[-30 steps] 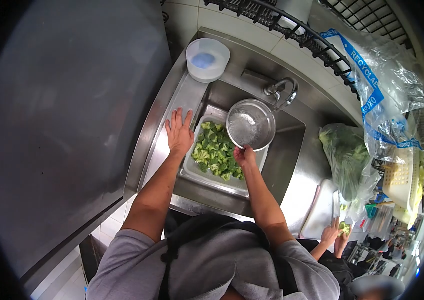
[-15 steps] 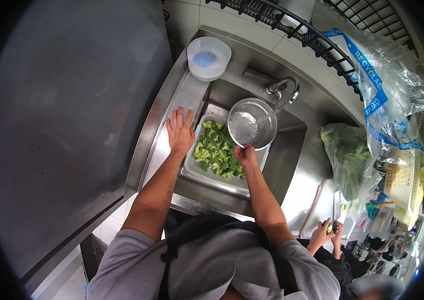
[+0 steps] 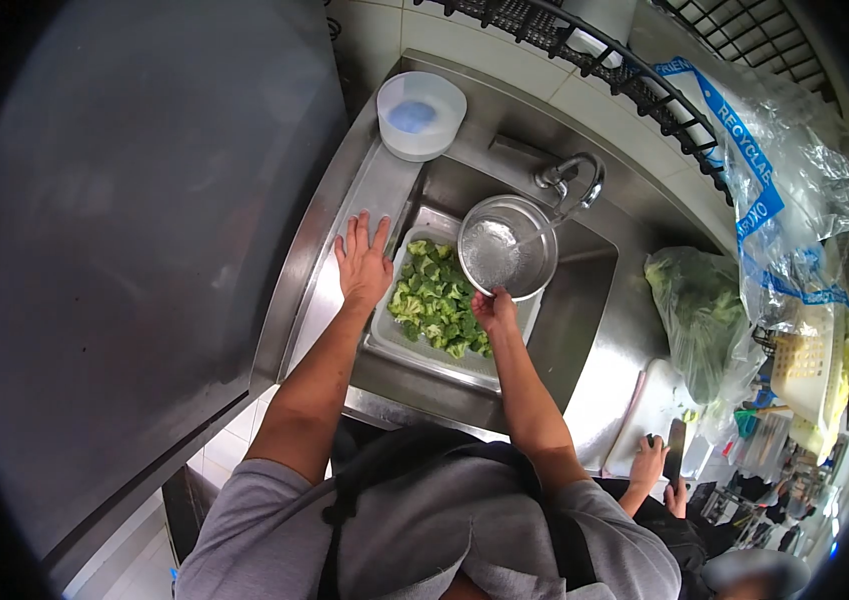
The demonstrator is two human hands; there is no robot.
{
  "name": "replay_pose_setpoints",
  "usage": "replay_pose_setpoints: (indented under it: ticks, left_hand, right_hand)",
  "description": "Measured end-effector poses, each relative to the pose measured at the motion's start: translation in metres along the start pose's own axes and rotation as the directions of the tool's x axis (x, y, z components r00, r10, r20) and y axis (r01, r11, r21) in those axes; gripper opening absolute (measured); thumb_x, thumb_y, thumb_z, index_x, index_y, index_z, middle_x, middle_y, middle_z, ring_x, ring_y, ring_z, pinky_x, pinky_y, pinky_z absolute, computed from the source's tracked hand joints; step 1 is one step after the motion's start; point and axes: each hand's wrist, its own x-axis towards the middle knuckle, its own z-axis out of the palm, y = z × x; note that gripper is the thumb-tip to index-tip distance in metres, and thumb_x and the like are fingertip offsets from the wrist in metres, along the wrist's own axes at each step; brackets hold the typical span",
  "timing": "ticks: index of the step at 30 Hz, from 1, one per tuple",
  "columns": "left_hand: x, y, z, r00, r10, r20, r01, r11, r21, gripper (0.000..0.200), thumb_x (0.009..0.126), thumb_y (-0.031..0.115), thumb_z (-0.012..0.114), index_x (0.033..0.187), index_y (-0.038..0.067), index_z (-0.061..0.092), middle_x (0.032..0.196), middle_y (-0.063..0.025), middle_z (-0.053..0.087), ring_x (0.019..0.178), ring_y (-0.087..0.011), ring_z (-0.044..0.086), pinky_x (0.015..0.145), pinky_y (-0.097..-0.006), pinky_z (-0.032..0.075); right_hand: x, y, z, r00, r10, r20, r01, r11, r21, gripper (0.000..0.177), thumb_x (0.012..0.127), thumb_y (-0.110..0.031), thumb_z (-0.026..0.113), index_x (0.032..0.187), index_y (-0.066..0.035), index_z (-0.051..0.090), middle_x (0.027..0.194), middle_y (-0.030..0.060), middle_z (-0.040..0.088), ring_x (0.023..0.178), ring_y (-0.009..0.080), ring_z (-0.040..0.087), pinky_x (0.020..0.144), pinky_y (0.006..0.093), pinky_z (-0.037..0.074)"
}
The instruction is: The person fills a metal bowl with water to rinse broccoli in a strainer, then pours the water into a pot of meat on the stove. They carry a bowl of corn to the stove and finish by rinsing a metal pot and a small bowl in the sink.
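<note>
My right hand [image 3: 495, 310] grips the near rim of a round steel pot [image 3: 549, 262]. Water runs into the pot from the curved faucet [image 3: 597, 180], and churning water shows inside. Beneath and to the left of the pot, cut broccoli florets [image 3: 432, 300] lie in a pale perforated tray [image 3: 385, 338] set in the steel sink [image 3: 570, 330]. My left hand [image 3: 363, 262] rests flat with fingers spread on the steel ledge left of the sink, holding nothing. The pot hides part of the tray.
A translucent tub [image 3: 421, 140] with something blue inside stands at the back left. On the right are a bag of green vegetables [image 3: 690, 310] and a white cutting board [image 3: 635, 435], where another person's hands hold a knife [image 3: 677, 448]. A black wire rack [image 3: 635, 75] hangs above.
My hands and the pot stay in nearly the same place while water keeps running. At the right, the other person's hands have moved apart, and the knife has shifted toward them.
</note>
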Motion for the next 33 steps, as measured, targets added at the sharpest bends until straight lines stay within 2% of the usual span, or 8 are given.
replay_pose_setpoints:
  ticks: [14,33]
  left_hand:
    - [0.0,-0.001,0.001,1.0,-0.003,0.002,0.003,1.0,0.002,0.073,0.078,0.014,0.064,0.148,0.02,0.041,0.157,-0.0127,0.026,0.146,-0.0325,0.021,0.116,-0.0545,0.019]
    - [-0.002,0.0,-0.001,1.0,-0.003,-0.009,0.003,1.0,-0.019,0.074,0.077,0.013,0.066,0.148,0.019,0.042,0.156,-0.0129,0.027,0.146,-0.0321,0.022,0.116,-0.0547,0.019]
  right_hand:
    - [0.009,0.002,-0.003,1.0,0.007,-0.009,-0.007,1.0,-0.01,0.026,0.096,-0.019,0.042,0.1,0.001,0.06,0.081,0.0154,0.067,0.064,0.0224,0.061,0.059,0.0359,0.051]
    - [0.018,0.003,-0.005,1.0,-0.005,-0.008,0.005,1.0,0.018,0.025,0.095,-0.016,0.043,0.101,0.002,0.059,0.081,0.017,0.067,0.062,0.0229,0.062,0.058,0.036,0.052]
